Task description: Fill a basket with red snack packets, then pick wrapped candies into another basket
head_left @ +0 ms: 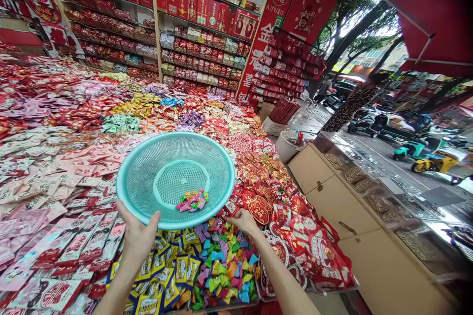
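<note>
A turquoise plastic colander [140,157] is tilted toward me above the heaps of sweets. Inside it, near the front, lies a small pile of colourful wrapped candies [192,200]. My left hand [138,229] grips its near-left rim, with the thumb over the edge. My right hand [242,221] is just beyond the near-right rim, its fingers pinched together beside red packets; what they hold, if anything, I cannot make out. Under the colander are yellow-and-blue wrapped candies [162,275] and a heap of multicoloured twisted candies [225,266].
Pink-and-white packets [44,167] spread on the left; red decorated pouches [310,236] are heaped on the right. Shelves of red boxes [195,7] stand behind. A beige cabinet [343,211] runs along the right. A person in a patterned dress [349,106] stands outside near scooters.
</note>
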Motion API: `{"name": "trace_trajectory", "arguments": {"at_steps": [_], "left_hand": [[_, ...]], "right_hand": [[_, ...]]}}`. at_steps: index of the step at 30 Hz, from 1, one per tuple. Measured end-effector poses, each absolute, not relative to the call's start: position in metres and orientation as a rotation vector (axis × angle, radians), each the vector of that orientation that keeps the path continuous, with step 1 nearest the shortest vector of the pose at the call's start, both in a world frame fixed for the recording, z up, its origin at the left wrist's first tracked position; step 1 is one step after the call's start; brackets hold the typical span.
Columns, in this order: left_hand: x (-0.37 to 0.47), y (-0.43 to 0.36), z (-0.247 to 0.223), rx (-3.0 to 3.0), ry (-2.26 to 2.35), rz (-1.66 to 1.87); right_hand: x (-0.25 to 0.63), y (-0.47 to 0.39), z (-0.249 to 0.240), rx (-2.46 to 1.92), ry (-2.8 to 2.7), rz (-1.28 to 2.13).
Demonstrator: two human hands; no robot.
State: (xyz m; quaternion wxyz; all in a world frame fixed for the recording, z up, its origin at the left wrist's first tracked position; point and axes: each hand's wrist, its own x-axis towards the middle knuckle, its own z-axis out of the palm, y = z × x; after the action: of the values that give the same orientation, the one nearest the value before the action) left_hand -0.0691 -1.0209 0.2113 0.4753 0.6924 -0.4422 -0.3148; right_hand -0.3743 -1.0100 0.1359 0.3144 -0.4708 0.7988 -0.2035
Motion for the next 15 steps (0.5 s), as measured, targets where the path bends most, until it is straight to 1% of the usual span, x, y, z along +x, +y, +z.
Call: {"name": "trace_trajectory", "arguments": {"at_steps": [9, 15], "left_hand": [[-0.0710, -1.0184, 0.2185, 1.707, -1.080, -0.772], [-0.0689, -1.0199, 0.2162, 1.717, -1.098, -0.767]], "right_hand": [[-0.3779, -1.0086, 0.1343, -1.094, 1.923, -0.712], [-0.3841, -1.0061, 0.1400, -1.056, 1.803, -0.737]]}}
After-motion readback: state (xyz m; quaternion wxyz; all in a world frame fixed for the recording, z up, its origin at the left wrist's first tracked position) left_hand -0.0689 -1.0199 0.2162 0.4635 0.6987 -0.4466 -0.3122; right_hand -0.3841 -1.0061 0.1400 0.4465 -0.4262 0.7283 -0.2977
